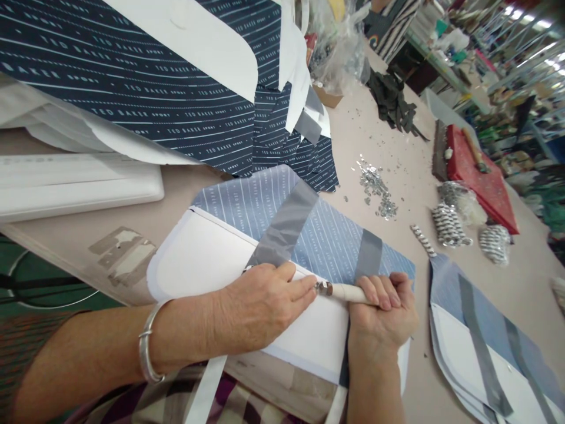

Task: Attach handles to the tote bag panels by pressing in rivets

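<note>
Gripping tool [351, 292], plastic bag [335, 56], contents unclear

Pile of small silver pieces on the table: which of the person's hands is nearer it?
Right. The right hand, gripping the pale handle, lies straight below the pile in the picture; the left hand is farther away, below and left.

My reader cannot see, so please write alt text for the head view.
A person's right hand grips a pale-handled tool, the left hand at its metal end, over a blue-and-white panel. Silvery pieces lie beyond.
</note>
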Demonstrator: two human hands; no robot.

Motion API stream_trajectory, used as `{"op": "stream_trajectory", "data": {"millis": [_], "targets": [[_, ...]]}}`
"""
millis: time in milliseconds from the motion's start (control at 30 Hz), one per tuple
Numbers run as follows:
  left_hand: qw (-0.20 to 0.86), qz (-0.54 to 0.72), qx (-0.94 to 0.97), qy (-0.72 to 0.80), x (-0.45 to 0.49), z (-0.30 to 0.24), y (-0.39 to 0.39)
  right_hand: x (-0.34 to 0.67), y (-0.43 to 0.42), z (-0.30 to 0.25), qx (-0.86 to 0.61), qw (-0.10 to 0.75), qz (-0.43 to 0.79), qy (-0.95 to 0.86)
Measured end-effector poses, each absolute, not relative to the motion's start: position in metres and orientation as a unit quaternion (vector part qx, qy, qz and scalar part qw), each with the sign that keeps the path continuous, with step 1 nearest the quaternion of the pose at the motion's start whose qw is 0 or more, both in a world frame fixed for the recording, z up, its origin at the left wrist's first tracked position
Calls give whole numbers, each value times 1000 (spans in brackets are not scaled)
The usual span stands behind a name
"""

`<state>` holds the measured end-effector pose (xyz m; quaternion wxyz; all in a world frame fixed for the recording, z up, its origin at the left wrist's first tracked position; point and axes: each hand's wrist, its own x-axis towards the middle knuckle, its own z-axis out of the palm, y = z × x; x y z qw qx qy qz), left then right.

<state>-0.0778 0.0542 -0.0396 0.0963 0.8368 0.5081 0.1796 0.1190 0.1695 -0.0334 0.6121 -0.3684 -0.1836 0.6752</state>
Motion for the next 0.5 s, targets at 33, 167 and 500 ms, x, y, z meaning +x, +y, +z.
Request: {"op": "stream_trajectory", "data": {"millis": [33, 167, 500], "targets": [[89, 179, 842, 501, -78, -40, 54, 119, 170, -33, -367, 613, 675, -183], [75, 172, 848, 496, -78, -40, 55, 117, 170, -33, -367, 614, 676, -179], [95, 172, 846, 496, -78, -37, 55, 106, 167, -24, -373, 626, 652, -209]]}}
